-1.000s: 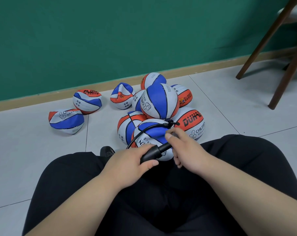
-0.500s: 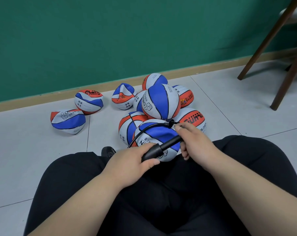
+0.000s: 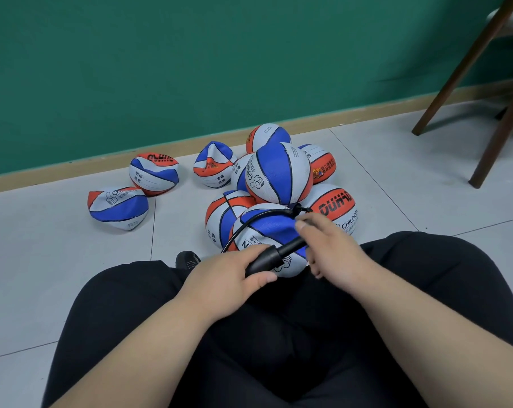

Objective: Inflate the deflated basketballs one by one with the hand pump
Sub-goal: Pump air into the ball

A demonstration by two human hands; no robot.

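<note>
While the person is sitting on the tiled floor (image 3: pixel 396 178) with black-trousered legs (image 3: pixel 279 348) spread wide, the hand pump (image 3: pixel 276 254) is lying across the nearest basketball (image 3: pixel 267 228), just ahead of the lap. Its long axis is running on a slant, from lower left near the body to upper right, pointing away toward the pile.

The left hand (image 3: pixel 231 278) is clenching the thick black near end, thumb laid over the top. The right hand (image 3: pixel 331 248) is curling its fingers round the thinner far end, which is hidden under them. A thin black hose (image 3: pixel 246 223) is arching from the left-hand side up over the ball's blue panel and meeting a dark fitting at its top edge.

That ball is sitting at the front of the pile, touching its neighbours. A round ball (image 3: pixel 279 175) is perching on top behind it, and an orange lettered ball (image 3: pixel 334 210) is peeking out just beyond the right hand. Off to the left, well apart, three crumpled balls (image 3: pixel 118 209) are lying near the green wall (image 3: pixel 190 54). Brown chair legs (image 3: pixel 455 69) are standing at far right.
</note>
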